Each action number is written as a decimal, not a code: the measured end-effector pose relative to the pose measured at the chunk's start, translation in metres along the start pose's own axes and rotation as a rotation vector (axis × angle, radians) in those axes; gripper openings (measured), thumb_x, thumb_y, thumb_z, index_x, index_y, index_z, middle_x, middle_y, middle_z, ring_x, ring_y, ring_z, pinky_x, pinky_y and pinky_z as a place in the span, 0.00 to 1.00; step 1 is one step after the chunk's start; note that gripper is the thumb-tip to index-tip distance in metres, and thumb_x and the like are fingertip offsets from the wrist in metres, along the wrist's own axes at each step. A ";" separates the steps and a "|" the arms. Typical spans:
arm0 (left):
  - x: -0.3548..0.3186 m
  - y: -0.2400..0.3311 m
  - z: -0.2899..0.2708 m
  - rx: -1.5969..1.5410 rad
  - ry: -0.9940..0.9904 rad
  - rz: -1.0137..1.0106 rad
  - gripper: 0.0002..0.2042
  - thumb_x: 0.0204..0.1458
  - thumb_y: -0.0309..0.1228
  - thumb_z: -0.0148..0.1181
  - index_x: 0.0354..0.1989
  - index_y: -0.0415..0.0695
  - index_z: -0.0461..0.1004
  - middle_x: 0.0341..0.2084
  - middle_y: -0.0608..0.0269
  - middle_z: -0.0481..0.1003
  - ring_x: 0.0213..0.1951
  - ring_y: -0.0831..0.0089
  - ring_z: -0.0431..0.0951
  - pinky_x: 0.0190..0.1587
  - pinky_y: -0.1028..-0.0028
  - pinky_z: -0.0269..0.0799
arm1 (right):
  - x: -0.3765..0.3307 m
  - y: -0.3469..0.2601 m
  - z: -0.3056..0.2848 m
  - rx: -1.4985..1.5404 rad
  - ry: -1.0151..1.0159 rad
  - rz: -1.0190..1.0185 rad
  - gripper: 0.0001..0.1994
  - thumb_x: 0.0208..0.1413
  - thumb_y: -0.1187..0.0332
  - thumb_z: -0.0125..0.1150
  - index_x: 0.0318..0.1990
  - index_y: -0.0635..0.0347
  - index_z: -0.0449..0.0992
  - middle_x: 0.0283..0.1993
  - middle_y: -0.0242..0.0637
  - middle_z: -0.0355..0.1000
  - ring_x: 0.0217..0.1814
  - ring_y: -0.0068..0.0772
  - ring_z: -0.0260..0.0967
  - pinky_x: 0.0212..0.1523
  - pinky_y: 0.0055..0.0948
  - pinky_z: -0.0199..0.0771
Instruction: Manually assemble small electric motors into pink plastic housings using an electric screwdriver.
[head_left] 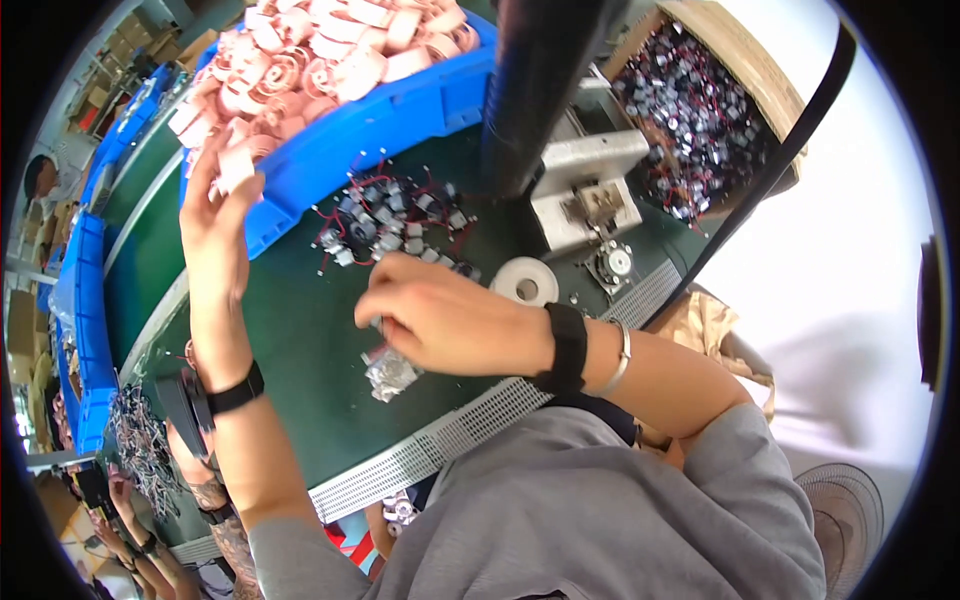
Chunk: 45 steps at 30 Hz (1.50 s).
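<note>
My left hand point(212, 215) is raised at the near left corner of a blue bin point(375, 130), its fingers closed around a pale pink curved plastic part point(238, 168). More pink plastic parts point(330, 55) are heaped in that bin. Over the middle of the green work surface, my right hand point(430, 312) has its fingers curled inward. Whatever it may hold is hidden and slightly blurred. Just below those fingers lies a small shiny silvery bundle point(390, 375). Beyond the right hand is a loose pile of small grey motors point(385, 215) with red wires.
A metal fixture point(590, 190) stands at the right, near a white ring-shaped roll point(525, 283) and a small mechanism point(612, 265). Behind it is a cardboard box point(700, 110) of wired motors. A dark post point(540, 90) rises at the back. Co-workers' arms point(150, 560) show lower left, beside wires point(145, 440).
</note>
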<state>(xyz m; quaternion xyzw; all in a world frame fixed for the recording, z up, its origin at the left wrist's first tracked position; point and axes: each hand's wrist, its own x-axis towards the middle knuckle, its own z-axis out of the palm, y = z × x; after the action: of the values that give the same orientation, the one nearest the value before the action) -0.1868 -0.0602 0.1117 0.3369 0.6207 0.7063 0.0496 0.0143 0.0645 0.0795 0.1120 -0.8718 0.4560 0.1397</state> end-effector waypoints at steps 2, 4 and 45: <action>-0.036 -0.003 0.009 -0.058 -0.136 -0.098 0.22 0.44 0.20 0.57 0.52 0.37 0.64 0.39 0.61 0.72 0.38 0.75 0.73 0.41 0.77 0.70 | -0.021 -0.008 -0.009 0.050 -0.047 0.051 0.09 0.46 0.79 0.55 0.37 0.61 0.74 0.38 0.42 0.68 0.41 0.47 0.67 0.40 0.36 0.69; -0.075 -0.006 0.030 -0.120 -0.113 -0.253 0.22 0.41 0.21 0.61 0.48 0.39 0.64 0.36 0.62 0.72 0.37 0.73 0.73 0.42 0.75 0.71 | -0.043 -0.014 -0.029 -0.040 0.095 0.011 0.10 0.46 0.78 0.58 0.39 0.61 0.73 0.37 0.41 0.68 0.39 0.40 0.70 0.39 0.32 0.71; -0.139 -0.021 0.125 0.491 -0.544 0.253 0.37 0.32 0.36 0.72 0.54 0.39 0.63 0.54 0.50 0.64 0.54 0.51 0.66 0.56 0.60 0.61 | -0.041 -0.012 -0.118 -0.613 0.276 -0.185 0.25 0.40 0.73 0.65 0.50 0.58 0.67 0.57 0.44 0.61 0.58 0.43 0.59 0.55 0.34 0.61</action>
<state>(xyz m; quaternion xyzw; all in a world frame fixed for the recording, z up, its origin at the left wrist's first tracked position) -0.0200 -0.0184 0.0354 0.5874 0.6892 0.4220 0.0428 0.0734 0.1584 0.1388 0.0806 -0.9273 0.1692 0.3240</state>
